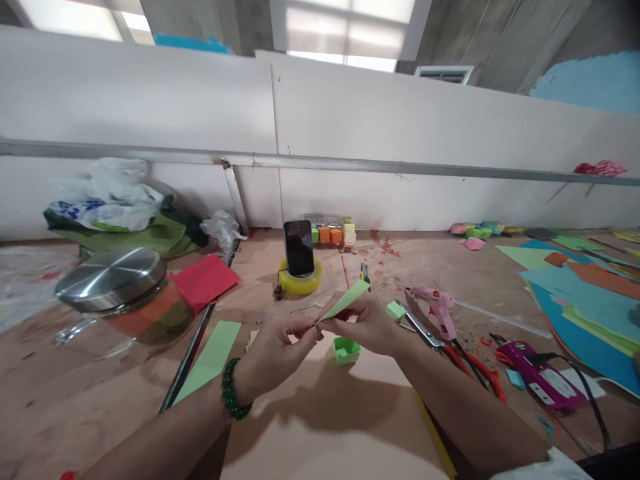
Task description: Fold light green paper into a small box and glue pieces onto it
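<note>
Both of my hands pinch one light green paper strip (346, 300) above the work surface. My left hand (285, 343), with a green bead bracelet at the wrist, grips its lower end. My right hand (367, 323) holds the strip from the other side, some fingers hidden behind it. Just below the hands stands a small open green paper box (346, 351). A little folded pale green paper piece (395, 311) lies right of my right hand. Another flat green strip (213, 357) rests to the left of my left hand.
A phone (299, 248) leans in a yellow tape roll (300, 277). Scissors (430, 333), a pink glue gun (435, 303) and a purple corded device (543, 377) lie right. A lidded glass jar (125, 293) and red paper (207, 281) stand left; coloured sheets (575, 313) lie far right.
</note>
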The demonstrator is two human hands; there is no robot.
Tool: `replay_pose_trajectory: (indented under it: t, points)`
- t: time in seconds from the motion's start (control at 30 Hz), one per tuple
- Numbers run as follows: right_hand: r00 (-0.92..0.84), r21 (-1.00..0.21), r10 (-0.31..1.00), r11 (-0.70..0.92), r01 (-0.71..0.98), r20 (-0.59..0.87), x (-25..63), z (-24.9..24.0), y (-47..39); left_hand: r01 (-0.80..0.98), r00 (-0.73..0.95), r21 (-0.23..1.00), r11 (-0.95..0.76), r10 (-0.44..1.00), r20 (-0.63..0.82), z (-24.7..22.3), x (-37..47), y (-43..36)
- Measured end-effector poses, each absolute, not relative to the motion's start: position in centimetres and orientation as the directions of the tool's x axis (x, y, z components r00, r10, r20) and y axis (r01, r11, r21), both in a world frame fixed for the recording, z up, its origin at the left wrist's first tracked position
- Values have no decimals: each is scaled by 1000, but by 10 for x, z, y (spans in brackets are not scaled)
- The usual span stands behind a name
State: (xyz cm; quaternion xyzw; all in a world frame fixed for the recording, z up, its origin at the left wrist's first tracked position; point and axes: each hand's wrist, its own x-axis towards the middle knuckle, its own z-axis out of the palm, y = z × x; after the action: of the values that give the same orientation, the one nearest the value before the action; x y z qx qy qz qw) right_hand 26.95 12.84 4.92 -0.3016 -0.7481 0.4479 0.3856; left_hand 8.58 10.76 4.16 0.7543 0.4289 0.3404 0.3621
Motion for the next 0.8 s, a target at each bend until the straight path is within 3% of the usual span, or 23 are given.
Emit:
replay_pose_trajectory:
  t: [0.2,0.27,0.37,0.5,0.6,0.8]
  points:
    - [-511,-668,644,725,170,569,276,51,126,392,382,782,-485,859,341,44,86,104]
    - [-542,-510,539,831,219,645,277,50,124,396,334,776,-490,864,375,45,86,103]
    - [-604,-182,327,940,290,727,276,48,120,359,293,785,-505,860,419,47,86,102]
    - [-613,111,150,924,366,776,268,46,113,259,268,843,-471,874,406,44,88,101]
    - [-585,174,101,902,395,804,265,47,111,189,238,896,-401,904,354,39,89,101]
    - [-562,164,98,903,397,821,262,49,110,134,229,943,-306,935,271,36,88,102]
